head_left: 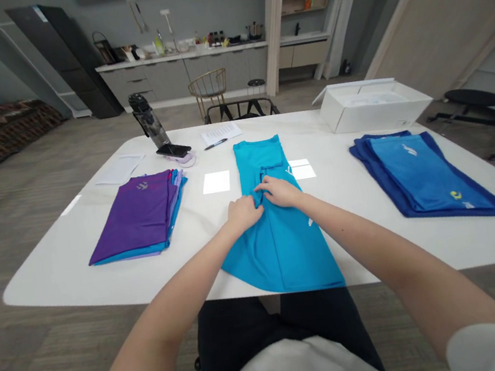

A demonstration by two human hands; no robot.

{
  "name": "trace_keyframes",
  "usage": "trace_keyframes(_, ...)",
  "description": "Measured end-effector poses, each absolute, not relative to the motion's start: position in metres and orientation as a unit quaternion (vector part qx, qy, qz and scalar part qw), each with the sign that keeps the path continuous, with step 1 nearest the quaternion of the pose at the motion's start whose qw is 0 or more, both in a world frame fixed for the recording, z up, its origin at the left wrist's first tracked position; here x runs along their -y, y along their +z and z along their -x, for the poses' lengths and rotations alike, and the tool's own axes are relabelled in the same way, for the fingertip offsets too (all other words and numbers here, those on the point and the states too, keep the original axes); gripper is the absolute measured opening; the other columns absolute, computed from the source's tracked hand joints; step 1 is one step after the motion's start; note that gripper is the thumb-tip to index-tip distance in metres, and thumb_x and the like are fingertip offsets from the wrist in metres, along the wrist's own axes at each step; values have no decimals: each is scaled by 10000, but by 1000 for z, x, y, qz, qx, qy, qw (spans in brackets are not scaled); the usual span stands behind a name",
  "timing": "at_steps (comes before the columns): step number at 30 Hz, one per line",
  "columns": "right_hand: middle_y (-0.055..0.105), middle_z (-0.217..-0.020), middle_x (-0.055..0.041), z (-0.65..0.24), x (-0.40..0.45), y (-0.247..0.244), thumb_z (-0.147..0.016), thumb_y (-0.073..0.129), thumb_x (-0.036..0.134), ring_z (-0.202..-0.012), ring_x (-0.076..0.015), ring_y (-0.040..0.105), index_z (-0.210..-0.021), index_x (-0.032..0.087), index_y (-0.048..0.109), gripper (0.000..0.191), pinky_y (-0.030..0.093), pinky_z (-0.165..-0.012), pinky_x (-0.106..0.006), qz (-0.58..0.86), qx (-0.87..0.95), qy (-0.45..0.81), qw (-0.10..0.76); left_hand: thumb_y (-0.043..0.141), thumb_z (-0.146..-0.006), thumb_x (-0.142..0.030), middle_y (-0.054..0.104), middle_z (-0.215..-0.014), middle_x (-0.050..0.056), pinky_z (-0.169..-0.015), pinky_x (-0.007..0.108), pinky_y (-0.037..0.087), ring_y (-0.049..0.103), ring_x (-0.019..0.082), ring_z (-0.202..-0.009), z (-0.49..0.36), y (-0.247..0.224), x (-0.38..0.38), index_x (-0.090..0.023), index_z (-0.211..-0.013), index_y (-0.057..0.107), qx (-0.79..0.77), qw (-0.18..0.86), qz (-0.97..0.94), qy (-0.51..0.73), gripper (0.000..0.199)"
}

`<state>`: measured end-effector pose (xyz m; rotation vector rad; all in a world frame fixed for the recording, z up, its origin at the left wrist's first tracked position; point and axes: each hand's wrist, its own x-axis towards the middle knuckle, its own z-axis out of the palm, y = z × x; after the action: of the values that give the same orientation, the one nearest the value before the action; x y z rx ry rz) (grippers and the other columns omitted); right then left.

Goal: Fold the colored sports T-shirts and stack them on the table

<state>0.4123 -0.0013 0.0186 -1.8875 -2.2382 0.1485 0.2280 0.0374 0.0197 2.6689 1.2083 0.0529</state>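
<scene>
The left grip point(246, 213) is closed on a small bunch of cloth at the middle of the turquoise garment point(297, 240). The right grip point(279, 191) has its bent fingers against the same bunch, just beside the left one; whether they are pinched shut on it cannot be told. The garment lies lengthwise on the white bench point(344, 194), its wide end at the edge nearest the person, its narrow end away, one long side folded inward, with white print along the right side.

Left of the garment, well apart from it, is a folded stack with a purple garment point(136, 213) on top. Right of it lies another folded stack, a blue garment point(425, 168) over darker blue cloth point(397, 201). Beyond the turquoise garment's far end, to the left, are a pen point(216, 144), a printed sheet point(221, 133), a black phone point(174, 151) and an upright bottle point(150, 122); to the right is an open white box point(371, 113).
</scene>
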Motion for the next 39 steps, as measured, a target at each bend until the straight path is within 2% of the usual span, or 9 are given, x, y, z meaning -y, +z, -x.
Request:
trace_keyframes(4,556,-1228,-96,-391,19,18,-999,456,195,-1020,-234,593,-1405,325,597,450,427,-767,-303,646,760,47,58,453,-912,-472,686,-1191,191,-932,494,488,657,370,-1109,-213,25,-17,-128,-1166,642,-445,102,-890,-12,467)
trace_keyframes(8,547,-1214,-98,-378,30,20,-984,498,227,-1052,-250,574,-1229,278,679,309,419,-760,-309,648,760,33,42,444,-908,-427,674,-1217,205,-964,535,468,637,386,-1154,-197,29,1,-119,-1169,634,-443,100,-890,-35,445)
trace_keyframes(12,555,-1181,-99,-378,40,22,-967,517,222,-1035,-251,577,-1102,231,683,214,409,-735,-306,652,756,24,41,491,-864,-380,717,-1126,185,-953,543,469,673,375,-1091,-177,32,17,-126,-1215,594,-449,114,-886,-36,445)
trace_keyframes(17,556,-1223,-108,-371,53,20,-978,509,218,-1003,-244,581,-1343,259,590,376,409,-745,-308,653,755,26,51,524,-844,-397,726,-1093,205,-911,504,480,680,390,-1075,-157,39,33,-123,-1037,674,-466,124,-874,-56,367)
trace_keyframes(19,554,-1223,-103,-363,58,21,-984,496,206,-1024,-242,575,-1374,289,583,408,399,-764,-308,628,777,27,44,516,-862,-381,735,-1078,180,-923,499,467,681,373,-1074,-152,43,41,-143,-978,684,-456,117,-882,-36,314)
trace_keyframes(23,559,-1155,-87,-353,70,29,-925,584,194,-1063,-243,555,-1138,240,687,241,358,-771,-305,580,813,6,37,480,-914,-326,750,-980,137,-888,470,455,704,331,-988,-145,53,67,-166,-1046,661,-417,49,-907,31,275)
trace_keyframes(28,565,-1090,-76,-365,99,43,-878,622,167,-989,-229,543,-1068,209,656,198,317,-749,-321,591,801,-55,77,494,-933,-259,730,-892,98,-805,427,440,697,283,-849,-136,68,108,-175,-1001,633,-377,8,-925,41,176)
trace_keyframes(33,595,-1161,-98,-369,125,44,-882,574,118,-1018,-246,509,-1041,188,645,188,304,-785,-345,556,821,-112,75,498,-947,-193,657,-1003,68,-861,421,420,618,257,-979,-135,73,140,-197,-984,616,-306,-10,-942,136,125)
trace_keyframes(39,629,-961,-81,-364,142,28,-881,515,60,-913,-221,519,-1037,167,656,236,283,-766,-341,524,848,-71,37,385,-983,-127,602,-983,77,-860,418,402,562,249,-944,-138,51,152,-187,-989,590,-217,-47,-968,117,214)
